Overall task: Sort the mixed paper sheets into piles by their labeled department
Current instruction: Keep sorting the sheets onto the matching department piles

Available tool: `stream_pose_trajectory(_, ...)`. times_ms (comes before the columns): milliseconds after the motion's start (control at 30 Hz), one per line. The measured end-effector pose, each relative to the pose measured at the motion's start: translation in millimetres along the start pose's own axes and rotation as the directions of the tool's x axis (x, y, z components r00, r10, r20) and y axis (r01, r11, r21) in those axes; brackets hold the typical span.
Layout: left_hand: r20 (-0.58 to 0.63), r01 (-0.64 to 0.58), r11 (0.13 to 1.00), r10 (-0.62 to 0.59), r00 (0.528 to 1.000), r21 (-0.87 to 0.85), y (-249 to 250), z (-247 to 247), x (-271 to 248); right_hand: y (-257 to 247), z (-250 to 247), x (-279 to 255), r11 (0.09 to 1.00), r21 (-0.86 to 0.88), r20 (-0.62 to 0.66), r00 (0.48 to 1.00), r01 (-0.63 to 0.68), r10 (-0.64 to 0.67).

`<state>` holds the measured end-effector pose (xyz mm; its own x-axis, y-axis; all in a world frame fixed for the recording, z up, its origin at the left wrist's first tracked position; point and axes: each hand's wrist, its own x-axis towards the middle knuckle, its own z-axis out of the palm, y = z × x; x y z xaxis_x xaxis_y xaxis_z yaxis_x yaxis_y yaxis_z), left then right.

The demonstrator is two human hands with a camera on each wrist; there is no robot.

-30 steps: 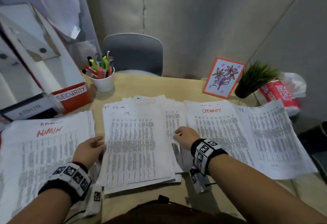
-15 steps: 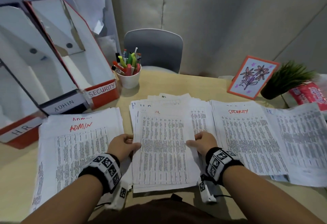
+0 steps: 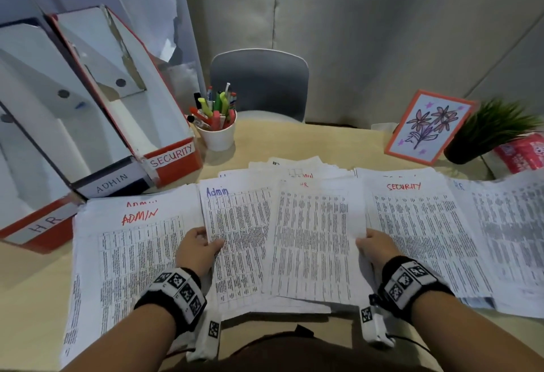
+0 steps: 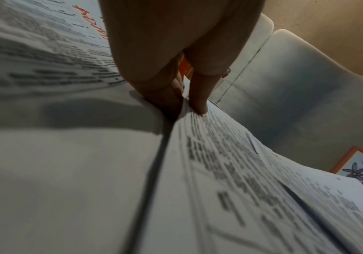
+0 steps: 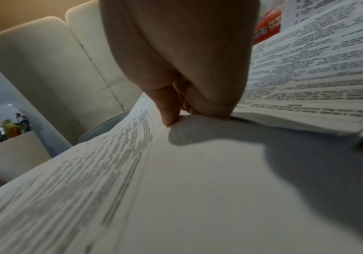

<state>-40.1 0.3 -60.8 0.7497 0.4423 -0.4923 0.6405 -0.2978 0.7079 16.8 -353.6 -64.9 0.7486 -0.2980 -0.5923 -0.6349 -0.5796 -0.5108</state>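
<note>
The mixed stack (image 3: 265, 298) lies in the middle of the table. My right hand (image 3: 369, 242) pinches the right edge of its top sheet, marked HR (image 3: 315, 239), and holds it lifted and slid rightward. Beneath shows a sheet marked Admin (image 3: 235, 224), whose left edge my left hand (image 3: 203, 242) pinches between thumb and fingers. The left wrist view shows that thumb (image 4: 198, 96) on top of the paper edge; the right wrist view shows the right thumb (image 5: 167, 110) on the lifted sheet (image 5: 176, 180). An ADMIN pile (image 3: 123, 254) lies left, a SECURITY pile (image 3: 421, 239) right, an HR pile (image 3: 506, 224) far right.
Three file boxes labelled HR (image 3: 41, 224), ADMIN (image 3: 112, 183) and SECURITY (image 3: 173, 157) stand at the back left. A white cup of pens (image 3: 219, 133), a flower card (image 3: 428, 127), a potted plant (image 3: 485, 133) and a red packet (image 3: 521, 154) line the back. A grey chair (image 3: 259, 83) stands behind.
My right hand has lifted the top HR sheet and drawn it rightward, uncovering the Admin sheet. My left hand now pinches that sheet's left edge. The view has swung left.
</note>
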Motion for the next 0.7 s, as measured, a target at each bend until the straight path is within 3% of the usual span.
stream_pose_trajectory(233, -0.005, 0.013, 1.0, -0.013, 1.0, 0.009, 1.8, 2.4, 3.9, 3.5, 2.6, 7.3, 0.999, -0.045, 0.034, 0.999, 0.003, -0.001)
stream_pose_trajectory(400, 0.036, -0.052, 0.998, 0.051, 0.998, 0.018, -6.2, 5.2, 7.9, 3.6, 4.4, 8.8, 0.999, -0.038, 0.042, 0.999, 0.011, -0.009)
stream_pose_trajectory(600, 0.047, -0.128, 0.99, 0.126, 0.991, 0.053, -11.3, 5.8, 8.7, 6.2, -1.9, 1.1, 0.983, 0.18, 0.086, 0.996, 0.019, -0.035)
stream_pose_trajectory(700, 0.057, -0.17, 0.982, 0.166, 0.984, 0.078, -13.8, 6.9, 14.8, 6.2, -25.2, -2.7, 0.966, 0.256, 0.041, 0.998, 0.035, -0.047)
